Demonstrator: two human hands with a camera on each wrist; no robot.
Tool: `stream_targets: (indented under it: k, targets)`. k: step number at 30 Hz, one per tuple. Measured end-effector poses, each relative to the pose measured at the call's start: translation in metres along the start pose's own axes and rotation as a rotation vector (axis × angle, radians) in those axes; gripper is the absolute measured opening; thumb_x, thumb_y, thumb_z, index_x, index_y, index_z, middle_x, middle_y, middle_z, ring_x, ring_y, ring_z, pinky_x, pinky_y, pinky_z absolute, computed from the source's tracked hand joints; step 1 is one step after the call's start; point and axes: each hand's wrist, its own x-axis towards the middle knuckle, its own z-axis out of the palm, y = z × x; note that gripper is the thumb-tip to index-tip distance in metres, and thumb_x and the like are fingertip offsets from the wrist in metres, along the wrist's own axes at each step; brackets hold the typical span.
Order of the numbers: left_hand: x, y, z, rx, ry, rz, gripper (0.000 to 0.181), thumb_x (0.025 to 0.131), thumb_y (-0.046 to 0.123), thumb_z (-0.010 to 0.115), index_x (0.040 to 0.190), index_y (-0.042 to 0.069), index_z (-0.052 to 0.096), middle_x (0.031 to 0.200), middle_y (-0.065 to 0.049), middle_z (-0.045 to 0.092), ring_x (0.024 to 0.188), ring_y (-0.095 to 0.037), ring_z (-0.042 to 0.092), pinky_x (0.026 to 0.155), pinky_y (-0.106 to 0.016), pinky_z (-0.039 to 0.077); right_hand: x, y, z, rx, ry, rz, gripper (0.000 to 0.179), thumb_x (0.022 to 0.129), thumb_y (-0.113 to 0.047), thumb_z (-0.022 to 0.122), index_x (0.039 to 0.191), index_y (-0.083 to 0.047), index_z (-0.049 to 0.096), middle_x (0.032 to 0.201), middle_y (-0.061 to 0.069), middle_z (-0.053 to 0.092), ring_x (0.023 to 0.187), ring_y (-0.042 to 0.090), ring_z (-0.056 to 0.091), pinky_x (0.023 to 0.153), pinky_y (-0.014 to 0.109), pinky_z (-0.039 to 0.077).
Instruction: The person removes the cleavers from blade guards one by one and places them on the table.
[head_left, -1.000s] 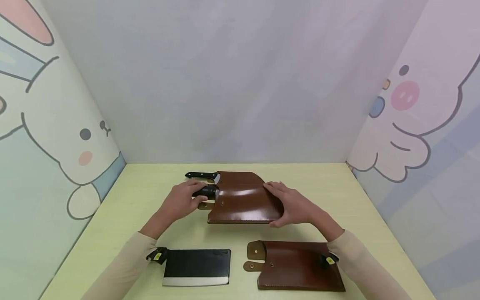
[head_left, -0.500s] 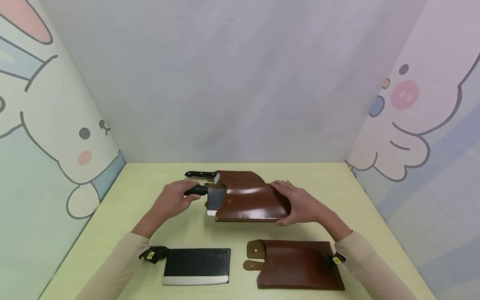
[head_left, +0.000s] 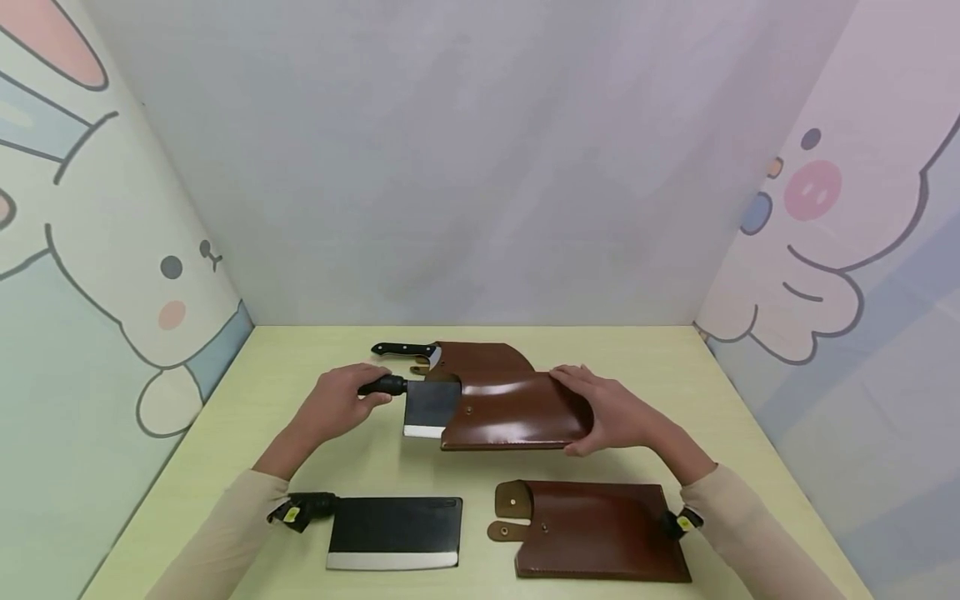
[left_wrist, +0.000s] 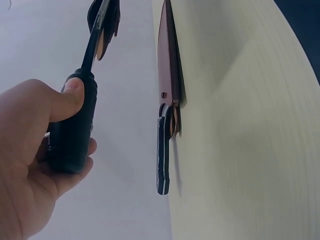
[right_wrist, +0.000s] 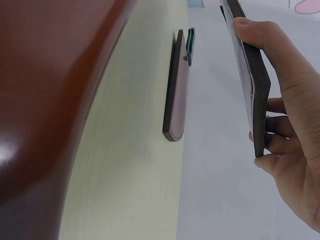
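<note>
My left hand (head_left: pixel 341 400) grips the black handle of a cleaver (head_left: pixel 431 406). Part of its dark blade, with a bright cutting edge, shows outside a brown leather sheath (head_left: pixel 517 410); the rest is hidden inside. The left wrist view shows thumb and fingers wrapped round the cleaver handle (left_wrist: pixel 72 125). At the sheath's closed right end, my right hand (head_left: pixel 611 410) holds it by its edges, thumb on one side and fingers on the other. In the right wrist view the held sheath (right_wrist: pixel 257 85) is seen edge-on, raised above the table.
Behind lies another brown sheath (head_left: pixel 480 355) with a black-handled knife (head_left: pixel 405 349) in it. Nearer me, a second cleaver (head_left: pixel 393 533) lies flat at left. To its right is a sheath (head_left: pixel 600 533) with its straps spread. A wall (head_left: pixel 480 167) stands behind the table.
The cleaver's blade has come partly out of the sheath, whose mouth earlier reached the handle. My left hand has moved left and my right hand, with the sheath, right.
</note>
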Motion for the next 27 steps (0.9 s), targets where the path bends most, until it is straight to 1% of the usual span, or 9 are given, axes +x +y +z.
stream_targets:
  k: [4,8,12,15,19,21,27]
  targets:
    - [-0.001,-0.003,-0.001,-0.013,-0.019,-0.014,0.039,0.086,0.021,0.084,0.119,0.002,0.074,0.111,-0.012,0.075,0.098,-0.031,0.072,0.083,-0.05,0.059,-0.003,0.002,-0.001,0.026,-0.001,0.011,0.112,0.067,-0.045,0.095,0.159,-0.016,0.037,0.158,0.007,0.041,0.143,0.045,0.042,0.096,0.054,0.053]
    - [-0.003,-0.004,-0.003,-0.02,-0.029,-0.02,0.039,0.087,0.021,0.083,0.12,0.002,0.073,0.111,-0.013,0.075,0.098,-0.031,0.072,0.082,-0.05,0.059,-0.006,0.003,0.0,0.034,0.001,0.011,0.112,0.067,-0.046,0.094,0.159,-0.016,0.037,0.158,0.009,0.041,0.144,0.047,0.039,0.095,0.057,0.053]
    - [-0.005,-0.006,-0.003,-0.015,-0.022,-0.027,0.04,0.086,0.022,0.084,0.12,0.003,0.073,0.113,-0.013,0.075,0.1,-0.032,0.072,0.083,-0.051,0.059,-0.01,0.004,0.0,0.031,0.005,0.016,0.112,0.068,-0.049,0.093,0.159,-0.016,0.036,0.158,0.009,0.041,0.143,0.043,0.043,0.093,0.055,0.054]
    - [-0.007,-0.009,-0.002,-0.003,-0.015,-0.031,0.04,0.086,0.023,0.084,0.119,0.004,0.074,0.115,-0.013,0.074,0.102,-0.033,0.072,0.084,-0.051,0.058,-0.012,0.005,0.0,0.029,0.012,0.023,0.113,0.067,-0.049,0.093,0.159,-0.016,0.037,0.157,0.009,0.042,0.136,0.036,0.051,0.091,0.052,0.055]
    - [-0.01,-0.012,-0.002,-0.007,-0.02,-0.037,0.04,0.087,0.024,0.083,0.12,0.004,0.074,0.116,-0.014,0.074,0.103,-0.034,0.072,0.084,-0.052,0.058,-0.014,0.006,0.0,0.023,0.019,0.02,0.113,0.066,-0.047,0.094,0.159,-0.017,0.037,0.156,0.007,0.042,0.131,0.031,0.055,0.09,0.05,0.055]
    - [-0.011,-0.013,-0.002,-0.009,-0.026,-0.039,0.04,0.087,0.023,0.082,0.12,0.003,0.074,0.116,-0.014,0.074,0.103,-0.034,0.072,0.085,-0.052,0.058,-0.015,0.006,0.0,0.03,0.019,0.021,0.113,0.066,-0.045,0.095,0.158,-0.017,0.037,0.156,0.007,0.042,0.133,0.032,0.053,0.091,0.051,0.055]
    - [-0.013,-0.018,-0.003,-0.003,-0.034,-0.057,0.039,0.087,0.023,0.083,0.12,0.004,0.074,0.116,-0.014,0.074,0.104,-0.035,0.072,0.086,-0.053,0.058,-0.02,0.011,0.0,0.033,0.012,0.053,0.112,0.066,-0.046,0.095,0.158,-0.016,0.038,0.156,0.006,0.043,0.134,0.031,0.053,0.092,0.051,0.054]
